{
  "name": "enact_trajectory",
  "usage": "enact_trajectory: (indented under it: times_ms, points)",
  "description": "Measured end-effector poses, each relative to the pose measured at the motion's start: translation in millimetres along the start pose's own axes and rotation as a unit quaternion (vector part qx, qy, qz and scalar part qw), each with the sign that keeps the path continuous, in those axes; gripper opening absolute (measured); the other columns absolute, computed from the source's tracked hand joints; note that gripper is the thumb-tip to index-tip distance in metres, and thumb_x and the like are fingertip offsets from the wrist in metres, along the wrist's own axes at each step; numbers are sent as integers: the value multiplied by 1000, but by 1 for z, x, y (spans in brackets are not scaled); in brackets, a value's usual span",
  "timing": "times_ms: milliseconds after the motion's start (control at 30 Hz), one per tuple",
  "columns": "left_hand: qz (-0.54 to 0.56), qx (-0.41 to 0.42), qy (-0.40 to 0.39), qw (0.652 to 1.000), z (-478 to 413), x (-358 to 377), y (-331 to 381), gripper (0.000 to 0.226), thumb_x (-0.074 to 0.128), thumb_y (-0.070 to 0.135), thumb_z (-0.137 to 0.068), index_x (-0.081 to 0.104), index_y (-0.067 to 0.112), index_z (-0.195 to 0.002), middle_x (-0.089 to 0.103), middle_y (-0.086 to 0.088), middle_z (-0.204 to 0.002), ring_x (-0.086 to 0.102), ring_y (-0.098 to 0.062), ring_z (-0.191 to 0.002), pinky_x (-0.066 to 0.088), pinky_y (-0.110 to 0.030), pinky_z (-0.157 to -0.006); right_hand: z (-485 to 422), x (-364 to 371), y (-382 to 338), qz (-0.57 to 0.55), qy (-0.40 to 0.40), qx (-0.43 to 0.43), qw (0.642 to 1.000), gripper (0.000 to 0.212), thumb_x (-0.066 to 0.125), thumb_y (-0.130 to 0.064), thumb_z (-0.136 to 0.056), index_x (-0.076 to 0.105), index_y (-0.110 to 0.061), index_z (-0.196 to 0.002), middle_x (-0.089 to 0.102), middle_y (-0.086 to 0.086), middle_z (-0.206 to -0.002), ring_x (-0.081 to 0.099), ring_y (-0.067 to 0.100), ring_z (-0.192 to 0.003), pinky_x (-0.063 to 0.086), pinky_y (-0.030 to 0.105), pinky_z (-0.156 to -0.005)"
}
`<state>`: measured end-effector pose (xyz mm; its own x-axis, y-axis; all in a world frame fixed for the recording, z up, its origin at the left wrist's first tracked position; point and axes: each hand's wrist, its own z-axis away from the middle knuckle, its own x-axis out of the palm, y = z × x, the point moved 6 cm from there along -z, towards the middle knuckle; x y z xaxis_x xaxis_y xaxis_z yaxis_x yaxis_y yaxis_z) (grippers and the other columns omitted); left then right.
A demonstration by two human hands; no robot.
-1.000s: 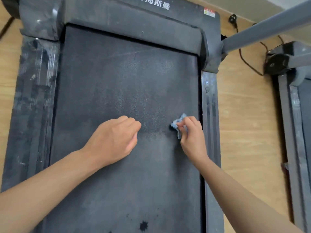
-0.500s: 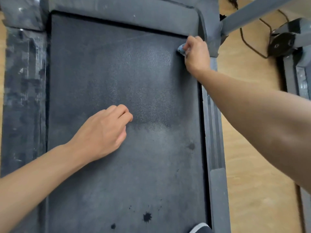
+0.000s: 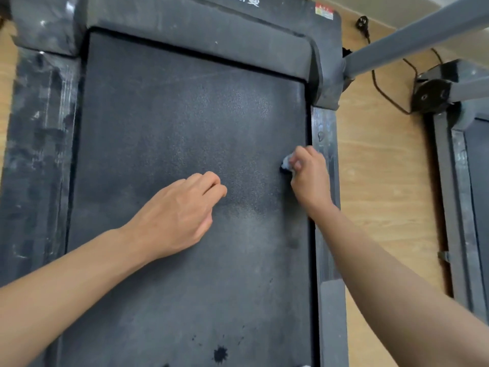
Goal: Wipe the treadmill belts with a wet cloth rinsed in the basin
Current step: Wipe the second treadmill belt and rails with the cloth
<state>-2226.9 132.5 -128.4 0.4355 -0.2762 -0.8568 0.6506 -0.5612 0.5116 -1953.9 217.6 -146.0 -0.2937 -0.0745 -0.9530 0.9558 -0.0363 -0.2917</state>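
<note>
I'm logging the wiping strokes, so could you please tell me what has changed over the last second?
The right hand, gripping the blue cloth, swept up the right edge of the treadmill belt to the motor cover, then came back down toward the person to about mid-belt. The left hand stayed resting on the belt, fingers curled.

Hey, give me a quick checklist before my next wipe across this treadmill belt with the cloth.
1. Cloth gripped: ok, the right hand holds the cloth.
2. Cloth on the belt: ok, at its right edge.
3. Path leftward free: not ok, the left hand rests mid-belt, left of the cloth.
4. Cloth wet enough: cannot tell.
5. Dark splat at the near end wiped: not ok, it shows on the belt.
6. Basin within reach: cannot tell, not in view.
</note>
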Motion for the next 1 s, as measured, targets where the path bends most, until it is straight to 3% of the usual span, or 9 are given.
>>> enact_trajectory:
  times_ms: [133,233,367,467,567,833,1000]
  points:
    - [-10,-3,-26,1000,14,-1,-6,27,59,11,-93,59,13,-120,53,0,-117,52,-21,-85,53,-41,-77,-141,-12,-8,48,35,27,998,21,55,5,-83,64,-9,-96,61,16,-108,58,39,-102,42,40,-75]
    - [-31,-3,-37,999,26,-6,-16,27,62,10,-92,59,12,-118,54,-1,-117,52,-22,-84,53,-40,-75,-172,-10,-10,73,28,32,996,23,54,4,-82,63,-9,-99,61,17,-113,59,40,-102,44,42,-77]
    - [-23,-35,-27,999,35,-14,-31,28,64,5,-90,60,11,-118,54,-1,-117,56,-24,-86,54,-43,-75,-85,1,-14,29,47,-4,998,28,42,7,-76,57,-12,-89,55,13,-98,55,38,-86,39,43,-66]
    - [-5,-52,-15,999,40,-13,-34,28,63,6,-91,60,11,-118,54,-1,-118,57,-24,-88,54,-43,-76,31,13,-18,-3,28,16,999,41,46,16,-71,47,-23,-85,52,6,-97,47,31,-86,33,38,-67]
    - [15,-55,-9,998,41,-9,-30,27,60,8,-93,60,13,-119,54,0,-119,57,-23,-90,54,-42,-78,126,24,-17,-41,3,64,997,40,47,21,-76,53,-17,-87,53,-3,-97,45,23,-89,44,41,-70]
    - [38,-94,55,993,54,-29,-52,26,62,1,-92,63,12,-115,56,1,-116,55,-21,-90,52,-40,-79,120,21,-13,-65,-23,110,991,41,53,15,-84,50,-26,-85,51,-12,-94,51,24,-93,49,43,-68]
    - [33,-112,107,987,60,-45,-73,26,60,-7,-90,65,9,-110,58,-1,-110,57,-22,-88,52,-40,-77,108,25,-27,-75,18,155,985,29,58,3,-93,52,-25,-89,57,-2,-97,52,25,-95,45,39,-70]
